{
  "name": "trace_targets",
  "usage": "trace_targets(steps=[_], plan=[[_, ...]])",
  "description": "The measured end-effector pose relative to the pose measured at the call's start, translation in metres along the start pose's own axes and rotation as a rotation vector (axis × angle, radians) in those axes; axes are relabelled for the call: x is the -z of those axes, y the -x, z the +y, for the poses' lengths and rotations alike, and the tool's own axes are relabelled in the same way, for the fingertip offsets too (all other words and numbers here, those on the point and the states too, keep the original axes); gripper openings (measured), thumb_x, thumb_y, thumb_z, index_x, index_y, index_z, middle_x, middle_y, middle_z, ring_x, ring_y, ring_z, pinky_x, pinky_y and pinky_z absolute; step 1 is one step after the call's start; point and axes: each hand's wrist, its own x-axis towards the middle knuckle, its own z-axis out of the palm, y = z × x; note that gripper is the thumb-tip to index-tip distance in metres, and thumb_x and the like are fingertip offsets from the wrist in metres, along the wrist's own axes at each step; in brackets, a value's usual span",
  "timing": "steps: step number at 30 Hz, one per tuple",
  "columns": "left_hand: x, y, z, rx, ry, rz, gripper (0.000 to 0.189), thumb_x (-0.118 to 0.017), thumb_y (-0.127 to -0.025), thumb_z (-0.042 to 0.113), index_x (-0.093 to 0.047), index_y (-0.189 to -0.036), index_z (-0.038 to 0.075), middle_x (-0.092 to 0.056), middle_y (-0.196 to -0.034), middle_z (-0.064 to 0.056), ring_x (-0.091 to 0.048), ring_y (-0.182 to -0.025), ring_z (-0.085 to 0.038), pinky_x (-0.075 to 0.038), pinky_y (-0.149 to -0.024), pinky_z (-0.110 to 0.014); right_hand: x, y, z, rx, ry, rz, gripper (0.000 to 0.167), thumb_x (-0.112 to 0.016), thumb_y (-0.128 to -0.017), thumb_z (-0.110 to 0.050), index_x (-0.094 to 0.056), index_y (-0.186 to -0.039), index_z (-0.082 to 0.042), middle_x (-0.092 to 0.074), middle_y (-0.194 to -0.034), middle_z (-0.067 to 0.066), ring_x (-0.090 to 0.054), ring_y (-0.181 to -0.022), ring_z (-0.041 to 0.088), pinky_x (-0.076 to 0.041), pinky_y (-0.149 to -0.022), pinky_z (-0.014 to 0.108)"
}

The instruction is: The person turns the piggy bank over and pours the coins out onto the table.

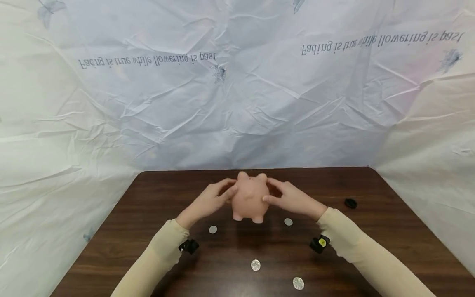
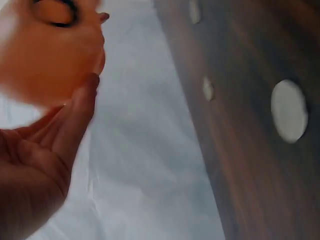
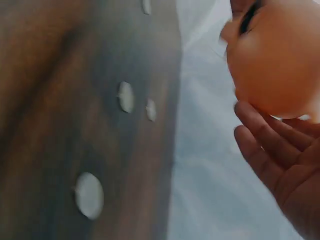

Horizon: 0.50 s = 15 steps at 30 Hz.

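Observation:
A pink piggy bank (image 1: 250, 199) is held up over the wooden table between both hands. My left hand (image 1: 210, 200) grips its left side, thumb toward me and fingers behind. On the opposite side my right hand (image 1: 295, 200) holds it the same way. In the left wrist view, a black-rimmed round opening (image 2: 75, 17) shows on the piggy bank's underside. The dark rim (image 3: 247, 19) also shows at the top of the right wrist view. Both wrist views are blurred.
Several silver coins lie on the table (image 1: 159, 189): one coin (image 1: 213, 229) near the left wrist, another coin (image 1: 288, 222) near the right hand, others closer to me. A small black round piece (image 1: 350, 203) lies at the right. White printed cloth (image 1: 237, 103) hangs behind the table.

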Motion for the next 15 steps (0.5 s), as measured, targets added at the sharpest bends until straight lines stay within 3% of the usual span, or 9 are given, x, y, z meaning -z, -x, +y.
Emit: trace_targets(steps=[2,6,8,12,15], plan=[[-0.005,0.001,0.000,0.109,0.030,-0.021,0.054,-0.040,-0.106,0.056,-0.063,-0.133,0.015,-0.073,-0.110,-0.004,-0.072,-0.095,-0.018,-0.059,-0.084,-0.042,-0.004,-0.001,0.002,-0.102,-0.089,-0.046,0.054,-0.046,-0.107,-0.046,-0.051,-0.144,-0.007,-0.071,-0.106,0.004,-0.069,-0.093,0.025,-0.057,-0.083,0.051],[-0.010,-0.002,0.000,0.273,0.119,-0.064,0.076,-0.025,-0.104,0.067,-0.070,-0.122,0.009,-0.074,-0.096,-0.008,-0.073,-0.089,-0.027,-0.059,-0.084,-0.050,-0.011,-0.006,0.004,-0.258,-0.251,-0.062,0.065,-0.029,-0.108,-0.055,-0.064,-0.128,-0.003,-0.074,-0.090,0.010,-0.071,-0.081,0.033,-0.056,-0.082,0.058],[-0.009,-0.003,-0.003,0.313,0.134,-0.097,0.080,-0.021,-0.103,0.068,-0.070,-0.121,0.008,-0.074,-0.095,-0.008,-0.073,-0.089,-0.029,-0.059,-0.085,-0.048,-0.014,-0.008,0.005,-0.315,-0.296,-0.057,0.069,-0.029,-0.106,-0.060,-0.064,-0.127,-0.004,-0.075,-0.088,0.011,-0.072,-0.079,0.034,-0.057,-0.080,0.056],[-0.009,-0.003,-0.009,0.335,0.140,-0.136,0.080,-0.019,-0.104,0.067,-0.068,-0.124,0.008,-0.072,-0.100,-0.008,-0.072,-0.090,-0.025,-0.060,-0.085,-0.042,-0.020,-0.009,0.008,-0.369,-0.339,-0.054,0.073,-0.030,-0.104,-0.065,-0.059,-0.135,-0.006,-0.075,-0.091,0.012,-0.073,-0.079,0.034,-0.058,-0.079,0.054],[-0.011,-0.004,-0.010,0.358,0.143,-0.155,0.082,-0.020,-0.103,0.069,-0.069,-0.123,0.006,-0.073,-0.097,-0.008,-0.072,-0.089,-0.024,-0.060,-0.083,-0.042,-0.022,-0.010,0.011,-0.402,-0.367,-0.072,0.079,-0.027,-0.103,-0.068,-0.065,-0.128,-0.004,-0.075,-0.091,0.014,-0.073,-0.079,0.034,-0.058,-0.079,0.055]])
